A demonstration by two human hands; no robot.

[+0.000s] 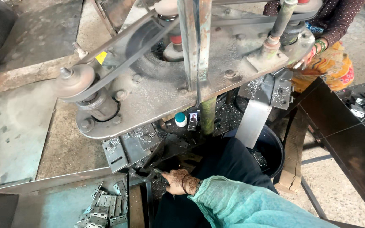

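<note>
The left hand, patterned with henna and sleeved in teal, has its fingers curled on a small grey metal piece at the machine's lower bed; whether they clamp it I cannot tell. Just left, a tray holds a heap of flat metal hinges. A white bottle with teal cap stands beside a green post. A yellow label sits by the drive belt. The right hand is out of sight. Another person's hand rests on the plate's far corner.
</note>
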